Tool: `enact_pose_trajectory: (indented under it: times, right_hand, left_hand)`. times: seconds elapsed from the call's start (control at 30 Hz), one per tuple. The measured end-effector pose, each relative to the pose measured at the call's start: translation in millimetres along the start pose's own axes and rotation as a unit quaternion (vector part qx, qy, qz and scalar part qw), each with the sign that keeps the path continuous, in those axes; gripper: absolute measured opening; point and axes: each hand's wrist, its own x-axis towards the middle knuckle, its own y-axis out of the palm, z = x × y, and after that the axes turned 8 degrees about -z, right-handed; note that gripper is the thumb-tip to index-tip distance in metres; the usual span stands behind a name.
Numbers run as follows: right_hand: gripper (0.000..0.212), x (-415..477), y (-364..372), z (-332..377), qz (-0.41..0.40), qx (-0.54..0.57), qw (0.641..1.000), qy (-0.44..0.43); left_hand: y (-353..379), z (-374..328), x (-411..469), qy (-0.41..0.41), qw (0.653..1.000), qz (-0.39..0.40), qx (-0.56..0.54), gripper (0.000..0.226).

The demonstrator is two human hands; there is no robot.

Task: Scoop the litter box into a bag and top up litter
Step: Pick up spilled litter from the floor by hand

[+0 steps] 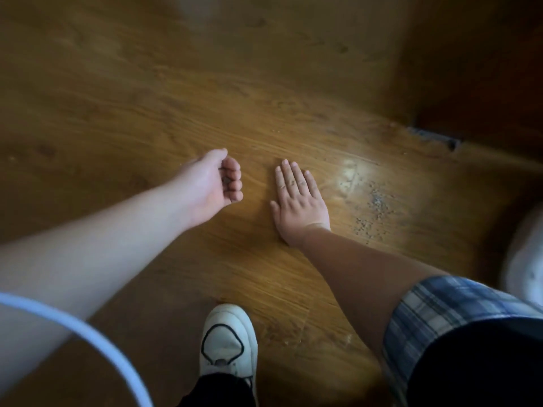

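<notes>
Left hand [210, 183] cupped, fingers curled around grains — right hand [296, 201] flat on floor [147, 113]

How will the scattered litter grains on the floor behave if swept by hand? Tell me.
The litter grains look tiny and loose, so they probably scatter and roll on the smooth wood floor. The flat right hand may push some along; a few likely slip under the fingers.

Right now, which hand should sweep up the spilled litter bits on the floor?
Probably the right hand: it lies flat on the floor right beside the scattered litter grains. The left hand is cupped, farther away, already holding some grains.
</notes>
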Motion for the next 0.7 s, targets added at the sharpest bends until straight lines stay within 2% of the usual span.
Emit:
enact_pose_trajectory:
  times: [0.27, 0.47, 0.57, 0.7]
  right_hand:
    - [0.067, -30, -10, -57, -0.004, 0.004, 0.994, 0.114]
    - [0.067, -53, -16, -83, 0.018, -0.015, 0.986, 0.164]
    - [0.066, -52, -24, -77, 0.003, -0.008, 0.988, 0.156]
    - [0.065, -26, -29, -42, -0.021, 0.033, 0.996, 0.081]
  left_hand:
    - [48, -2, 12, -0.008, 0.999, 0.044, 0.005, 0.038]
    - [80, 10, 19, -0.017, 0.997, 0.071, 0.037, 0.039]
    - [79, 4, 24, -0.003, 0.997, 0.072, 0.033, 0.039]
    - [56, -5, 28, 0.001, 0.999, 0.044, 0.006, 0.037]
